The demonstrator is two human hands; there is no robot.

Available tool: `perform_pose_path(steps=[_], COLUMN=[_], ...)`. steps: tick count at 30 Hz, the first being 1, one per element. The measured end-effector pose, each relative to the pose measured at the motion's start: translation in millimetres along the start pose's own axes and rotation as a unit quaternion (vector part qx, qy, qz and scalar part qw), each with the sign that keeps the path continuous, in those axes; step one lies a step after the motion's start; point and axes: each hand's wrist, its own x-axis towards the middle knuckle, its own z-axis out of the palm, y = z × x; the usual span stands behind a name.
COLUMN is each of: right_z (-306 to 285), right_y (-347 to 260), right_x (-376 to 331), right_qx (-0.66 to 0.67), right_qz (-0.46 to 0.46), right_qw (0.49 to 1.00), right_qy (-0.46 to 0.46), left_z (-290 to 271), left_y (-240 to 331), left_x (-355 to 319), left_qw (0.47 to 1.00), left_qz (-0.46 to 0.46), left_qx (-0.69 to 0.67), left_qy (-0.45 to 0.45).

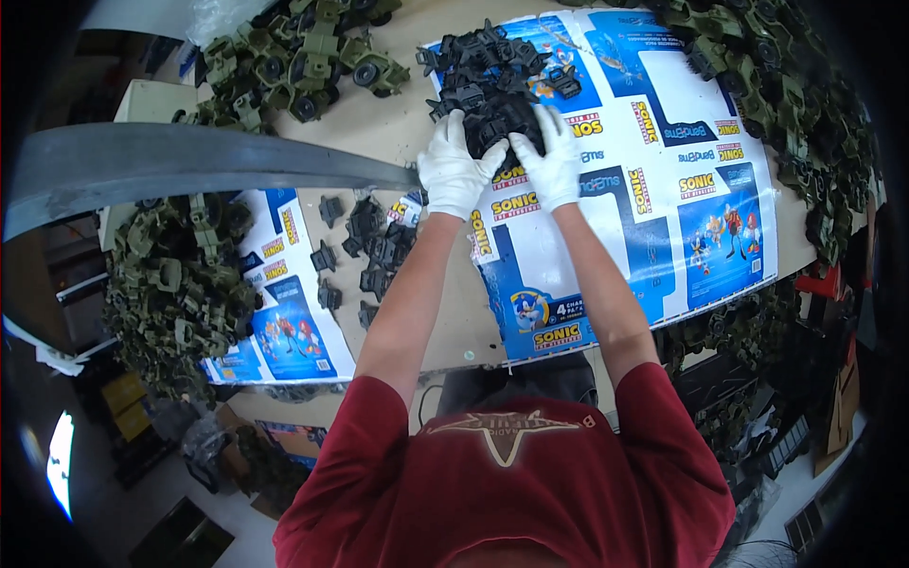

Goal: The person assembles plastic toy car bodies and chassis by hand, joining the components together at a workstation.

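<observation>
Both of my hands wear white gloves and reach to a heap of black plastic parts (488, 62) at the far middle of the table. My left hand (454, 168) cups the left side of a dark clump of these parts (500, 125). Against the clump's right side curls my right hand (553, 159), its thumb pointing inward toward the left thumb. The clump sits at the near end of the heap, between the two hands. Some fingertips are hidden behind the parts. More loose black parts (379, 248) lie to the left of my left forearm.
Printed blue and white card sheets (620, 275) cover much of the table. Olive-green toy vehicles are piled at the far left (303, 66), the near left (180, 284) and the right edge (786, 114). A grey bar (218, 161) crosses above the table from the left.
</observation>
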Motion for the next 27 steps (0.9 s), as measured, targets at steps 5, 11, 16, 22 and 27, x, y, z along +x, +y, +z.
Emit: perform_pose_path(steps=[5, 11, 16, 22, 27], right_z=[24, 28, 9, -21, 22], right_y=[-53, -130, -97, 46, 57], right_x=[-51, -105, -83, 80, 134], right_qx=[0.267, 0.339, 0.261, -0.001, -0.217], right_qz=[0.095, 0.088, -0.220, 0.020, 0.006], right_qw=[0.959, 0.909, 0.882, 0.999, 0.975], right_qy=[0.001, -0.224, -0.326, 0.048, -0.044], left_z=[-18, -68, -85, -81, -6], left_y=[-7, -54, -111, 7, 13], left_x=[-56, -145, -176, -75, 74], left_qw=[0.972, 0.972, 0.943, 0.987, 0.997], left_qz=[0.078, -0.020, -0.119, 0.126, 0.050], left_qx=[-0.129, -0.063, 0.101, -0.004, 0.050], left_qy=[0.178, 0.225, 0.294, 0.102, -0.043])
